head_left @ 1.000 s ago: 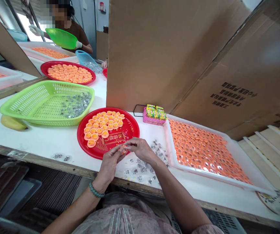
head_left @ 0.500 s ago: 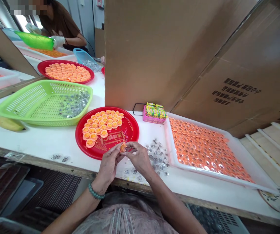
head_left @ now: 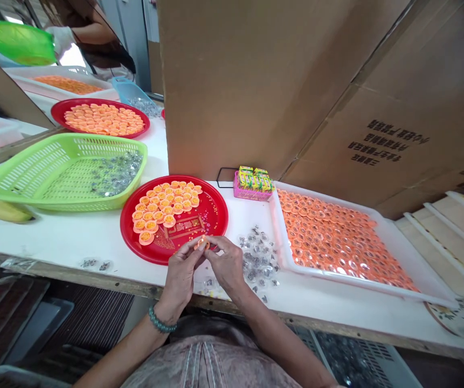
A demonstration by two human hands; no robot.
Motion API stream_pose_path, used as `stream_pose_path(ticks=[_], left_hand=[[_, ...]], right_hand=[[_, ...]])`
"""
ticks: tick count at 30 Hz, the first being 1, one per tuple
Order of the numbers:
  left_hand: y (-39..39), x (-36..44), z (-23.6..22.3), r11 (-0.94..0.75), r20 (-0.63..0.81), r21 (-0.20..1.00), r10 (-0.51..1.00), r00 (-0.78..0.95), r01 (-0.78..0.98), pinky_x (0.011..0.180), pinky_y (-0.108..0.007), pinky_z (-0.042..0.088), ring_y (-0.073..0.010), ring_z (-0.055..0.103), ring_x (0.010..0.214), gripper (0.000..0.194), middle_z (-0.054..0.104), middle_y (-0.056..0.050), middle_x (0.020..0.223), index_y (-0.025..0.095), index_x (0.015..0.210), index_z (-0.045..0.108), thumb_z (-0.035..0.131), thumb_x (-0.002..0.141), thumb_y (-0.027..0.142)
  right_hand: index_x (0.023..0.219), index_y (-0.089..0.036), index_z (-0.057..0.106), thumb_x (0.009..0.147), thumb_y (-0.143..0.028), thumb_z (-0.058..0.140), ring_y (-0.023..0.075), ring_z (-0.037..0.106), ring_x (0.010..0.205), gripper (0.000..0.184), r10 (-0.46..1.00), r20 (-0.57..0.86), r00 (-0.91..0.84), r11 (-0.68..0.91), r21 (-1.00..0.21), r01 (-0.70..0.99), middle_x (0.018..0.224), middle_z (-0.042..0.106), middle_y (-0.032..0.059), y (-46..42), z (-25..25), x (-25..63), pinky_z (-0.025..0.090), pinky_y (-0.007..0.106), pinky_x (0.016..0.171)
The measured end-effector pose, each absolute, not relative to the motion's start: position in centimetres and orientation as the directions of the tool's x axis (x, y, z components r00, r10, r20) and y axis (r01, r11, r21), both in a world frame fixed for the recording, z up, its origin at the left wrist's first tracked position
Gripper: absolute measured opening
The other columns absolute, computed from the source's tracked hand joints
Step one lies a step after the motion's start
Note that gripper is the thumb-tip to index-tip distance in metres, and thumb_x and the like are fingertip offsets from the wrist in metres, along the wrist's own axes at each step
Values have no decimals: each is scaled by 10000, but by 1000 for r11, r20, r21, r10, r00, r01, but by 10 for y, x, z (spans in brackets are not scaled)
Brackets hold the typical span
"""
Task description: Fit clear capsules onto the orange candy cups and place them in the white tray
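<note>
My left hand (head_left: 181,272) and my right hand (head_left: 227,264) meet over the front rim of a red round tray (head_left: 211,215). Between their fingertips they pinch one small round orange piece (head_left: 202,243), partly covered by the fingers. Similar orange pieces (head_left: 163,205) with yellow centres lie spread over the tray's left and back part. Just right of my right hand, small clear plastic pieces with dark centres (head_left: 258,256) are scattered on the white table.
A white tray (head_left: 437,295) of orange pieces stands right, a pink basket (head_left: 251,193) of yellow-green packets behind. Left are a green basket (head_left: 54,199) with clear pieces, a banana (head_left: 9,211) and another red tray (head_left: 60,114). A cardboard wall (head_left: 256,97) rises behind. A co-worker's gloved hand (head_left: 62,40) holds a green basket.
The orange piece has turned more edge-on between my fingertips, and my hands are closer together. The co-worker's green basket has shifted left. The whole view has moved slightly.
</note>
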State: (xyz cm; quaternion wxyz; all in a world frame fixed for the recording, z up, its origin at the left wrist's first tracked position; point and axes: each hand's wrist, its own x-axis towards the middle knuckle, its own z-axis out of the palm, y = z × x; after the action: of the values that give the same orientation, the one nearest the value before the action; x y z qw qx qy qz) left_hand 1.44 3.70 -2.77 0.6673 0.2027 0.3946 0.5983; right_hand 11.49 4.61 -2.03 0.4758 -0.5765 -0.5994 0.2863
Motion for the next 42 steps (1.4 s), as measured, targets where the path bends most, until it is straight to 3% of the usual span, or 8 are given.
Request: stream_pose_path(ticks=[15, 21, 26, 32, 36, 42], left_hand=[[37, 12, -29, 135, -247, 781, 964, -102, -610, 759, -273, 481, -145, 611, 769, 270, 697, -39, 820, 147, 825, 697, 791, 602, 268], [35, 12, -25, 180, -261, 745, 965, -32, -642, 752, -244, 483, -130, 614, 771, 257, 696, -36, 824, 146, 830, 689, 790, 616, 247], [34, 10, -20, 173, -236, 737, 972, -9, -653, 785, -239, 481, -133, 612, 851, 260, 694, -41, 918, 161, 899, 679, 765, 665, 238], [34, 11, -24, 155, -223, 749, 975, -24, -644, 725, -226, 490, -121, 600, 774, 231, 687, -35, 873, 149, 865, 683, 759, 672, 251], [33, 11, -24, 143, -235, 717, 971, -43, -682, 713, -243, 503, -123, 599, 747, 194, 683, -24, 844, 160, 829, 682, 745, 691, 281], [32, 13, -24, 130, -224, 740, 973, -60, -660, 769, -295, 513, -168, 621, 829, 241, 689, -44, 893, 163, 854, 698, 761, 666, 300]], right_hand=[[935, -207, 706, 693, -74, 617, 152, 635, 801, 290, 928, 361, 86, 270, -816, 512, 899, 693, 34, 37, -17, 112, 515, 270, 772], [938, -213, 691, 712, -83, 635, 156, 621, 815, 267, 907, 418, 50, 328, -777, 537, 886, 684, 32, 37, -18, 117, 509, 285, 776], [983, -196, 677, 771, -158, 647, 177, 588, 875, 218, 837, 546, -24, 443, -652, 616, 923, 669, 58, 37, -19, 125, 497, 317, 802], [1092, -172, 632, 832, -213, 583, 205, 574, 904, 268, 775, 618, -133, 494, -461, 737, 988, 652, 97, 32, -23, 125, 489, 367, 810], [1062, -173, 638, 830, -240, 591, 200, 586, 889, 247, 761, 644, -77, 477, -474, 740, 972, 650, 99, 30, -24, 124, 497, 358, 811], [1073, -174, 636, 861, -303, 571, 193, 592, 903, 257, 837, 531, -134, 456, -542, 706, 970, 646, 93, 31, -17, 130, 505, 336, 811]])
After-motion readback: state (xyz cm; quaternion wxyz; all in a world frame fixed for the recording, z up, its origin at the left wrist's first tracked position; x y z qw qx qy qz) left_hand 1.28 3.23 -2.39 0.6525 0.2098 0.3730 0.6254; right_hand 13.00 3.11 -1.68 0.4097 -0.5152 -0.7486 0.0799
